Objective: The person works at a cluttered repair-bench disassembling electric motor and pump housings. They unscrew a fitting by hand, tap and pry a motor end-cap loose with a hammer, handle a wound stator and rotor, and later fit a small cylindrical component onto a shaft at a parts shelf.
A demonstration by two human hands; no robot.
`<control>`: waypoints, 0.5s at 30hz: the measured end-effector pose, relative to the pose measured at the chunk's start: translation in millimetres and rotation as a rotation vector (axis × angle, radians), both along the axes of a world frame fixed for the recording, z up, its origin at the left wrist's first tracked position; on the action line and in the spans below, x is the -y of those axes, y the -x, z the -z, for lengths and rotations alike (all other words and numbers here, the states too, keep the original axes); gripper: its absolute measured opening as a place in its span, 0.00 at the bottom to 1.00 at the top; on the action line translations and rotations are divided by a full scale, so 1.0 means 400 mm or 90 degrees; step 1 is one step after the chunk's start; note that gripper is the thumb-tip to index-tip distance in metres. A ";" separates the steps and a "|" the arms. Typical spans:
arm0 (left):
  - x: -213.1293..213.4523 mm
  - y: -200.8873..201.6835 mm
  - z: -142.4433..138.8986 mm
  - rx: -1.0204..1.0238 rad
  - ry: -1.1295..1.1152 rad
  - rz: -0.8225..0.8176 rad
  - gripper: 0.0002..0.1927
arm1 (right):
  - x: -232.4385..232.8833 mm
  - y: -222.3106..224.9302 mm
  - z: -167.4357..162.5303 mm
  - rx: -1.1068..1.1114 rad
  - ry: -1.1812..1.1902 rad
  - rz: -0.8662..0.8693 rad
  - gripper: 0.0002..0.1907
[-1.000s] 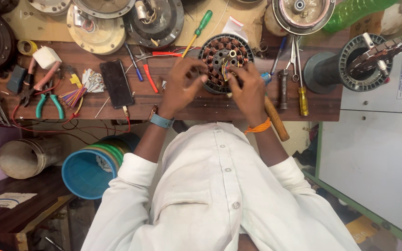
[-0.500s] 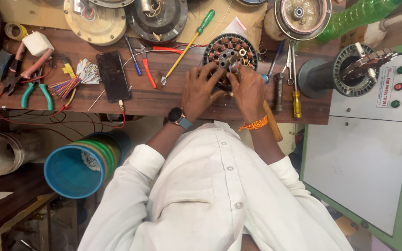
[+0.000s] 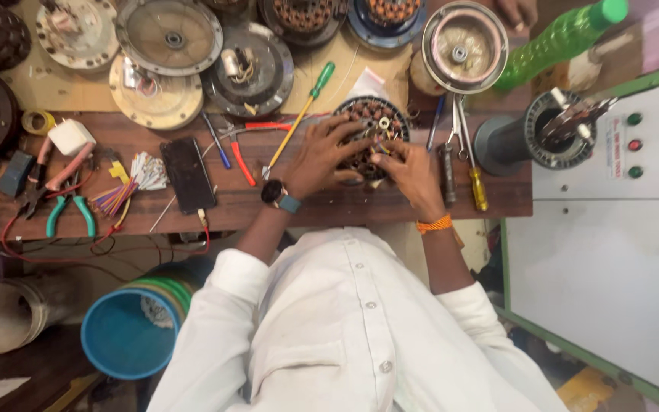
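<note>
We have the round wound stator [image 3: 366, 130] on the wooden surface [image 3: 360, 206], toward its far edge, and both hands on it. Our left hand [image 3: 320, 156] is spread over its near-left side, steadying rather than gripping; our right hand [image 3: 409, 172] pinches at the windings, though what its grip holds we cannot tell. We judge small, even tugs safest for the wires. Below the surface a blue bucket [image 3: 127, 336] holds something pale we cannot make out
</note>
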State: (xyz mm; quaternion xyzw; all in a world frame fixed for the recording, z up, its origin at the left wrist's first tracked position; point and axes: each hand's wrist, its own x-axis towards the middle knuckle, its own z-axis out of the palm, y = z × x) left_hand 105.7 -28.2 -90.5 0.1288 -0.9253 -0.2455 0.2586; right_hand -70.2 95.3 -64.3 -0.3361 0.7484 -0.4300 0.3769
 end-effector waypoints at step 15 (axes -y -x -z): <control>-0.027 -0.004 0.036 -0.014 -0.028 -0.026 0.31 | -0.042 -0.034 0.029 -0.214 0.073 0.035 0.09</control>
